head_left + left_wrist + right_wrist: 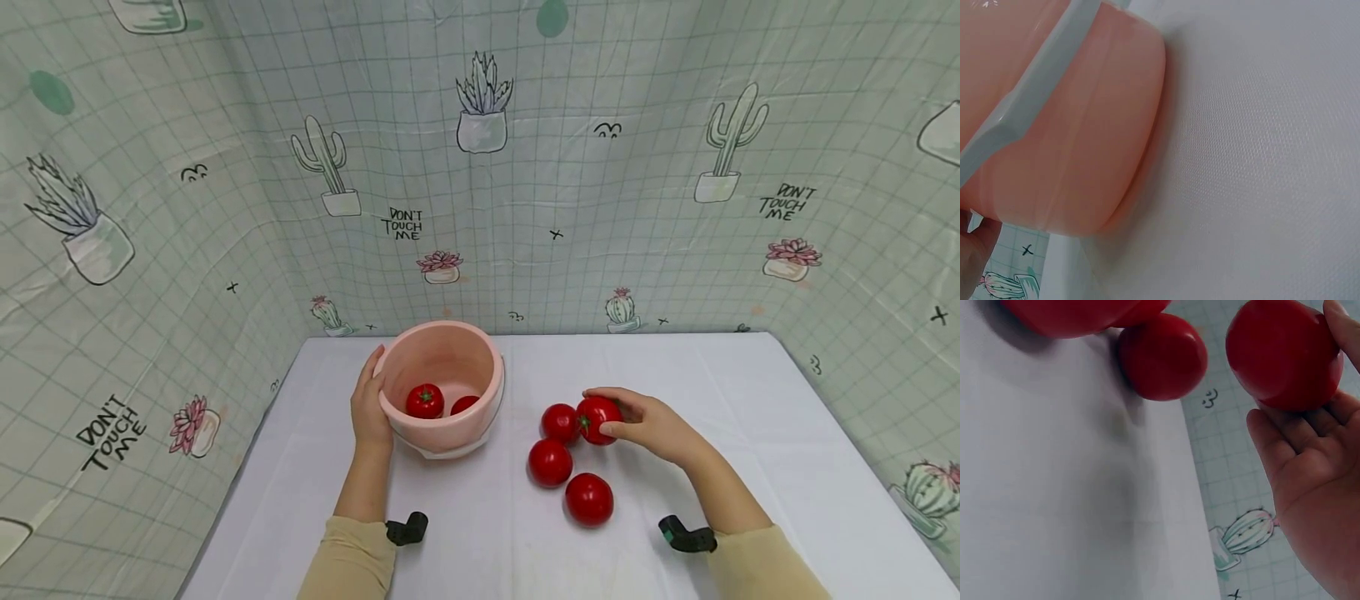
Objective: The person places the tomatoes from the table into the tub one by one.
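Observation:
In the head view, my left hand (371,412) holds the left side of a pink bucket (442,432) near its rim. The fingertips of that hand show only at the corner of the left wrist view. Inside the bucket lie a red tomato with a green top (425,402) and another tomato (464,404), partly hidden by the near rim. My right hand (651,427) grips a tomato (598,419) between thumb and fingers. Close by on the table are three more tomatoes: one beside it (559,423), one nearer me (550,463), and the nearest (589,500).
A white cloth covers the table (480,542). The bucket's pale handle (1035,81) hangs down its near side. Behind and at both sides stands a gridded curtain (555,183) with printed cacti. Black wrist mounts (407,528) sit at my sleeves.

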The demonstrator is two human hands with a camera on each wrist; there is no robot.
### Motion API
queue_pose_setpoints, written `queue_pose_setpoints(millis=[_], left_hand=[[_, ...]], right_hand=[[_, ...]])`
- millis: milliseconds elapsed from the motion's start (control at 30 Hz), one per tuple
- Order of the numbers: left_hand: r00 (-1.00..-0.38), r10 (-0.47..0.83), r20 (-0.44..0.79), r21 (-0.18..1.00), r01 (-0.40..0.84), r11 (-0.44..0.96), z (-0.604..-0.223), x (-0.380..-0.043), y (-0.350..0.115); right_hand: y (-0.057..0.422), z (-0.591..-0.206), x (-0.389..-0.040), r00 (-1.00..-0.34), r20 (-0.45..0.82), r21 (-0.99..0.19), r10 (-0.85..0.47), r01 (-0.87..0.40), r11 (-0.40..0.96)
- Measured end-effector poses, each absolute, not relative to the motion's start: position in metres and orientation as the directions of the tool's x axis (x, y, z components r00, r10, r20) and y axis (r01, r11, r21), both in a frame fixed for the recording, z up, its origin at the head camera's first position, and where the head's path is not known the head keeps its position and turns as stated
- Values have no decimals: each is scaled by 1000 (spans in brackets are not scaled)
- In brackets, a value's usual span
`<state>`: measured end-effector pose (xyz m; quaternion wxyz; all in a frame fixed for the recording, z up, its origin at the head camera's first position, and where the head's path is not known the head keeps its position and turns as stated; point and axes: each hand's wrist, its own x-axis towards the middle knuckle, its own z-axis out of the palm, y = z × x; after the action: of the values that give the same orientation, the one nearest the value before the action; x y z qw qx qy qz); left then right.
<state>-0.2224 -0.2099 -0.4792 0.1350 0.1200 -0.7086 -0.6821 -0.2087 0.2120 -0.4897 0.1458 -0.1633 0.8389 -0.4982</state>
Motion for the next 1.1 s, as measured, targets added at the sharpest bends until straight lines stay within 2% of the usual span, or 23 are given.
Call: queue_pose_setpoints(millis=[267, 867, 1100], left_hand=[[-935, -348, 64, 998, 54, 38, -486, -224, -210], [-936, -348, 63, 998, 52, 41, -488, -225, -211], [-932, -357, 63, 998, 53, 37, -487, -225, -212]], right_hand=[[209, -465, -222, -894, -48, -887, -446, -167, 430], [182, -411, -256, -876, 23, -865, -482, -259, 430], [165, -394, -269, -867, 6, -874, -498, -246, 419]])
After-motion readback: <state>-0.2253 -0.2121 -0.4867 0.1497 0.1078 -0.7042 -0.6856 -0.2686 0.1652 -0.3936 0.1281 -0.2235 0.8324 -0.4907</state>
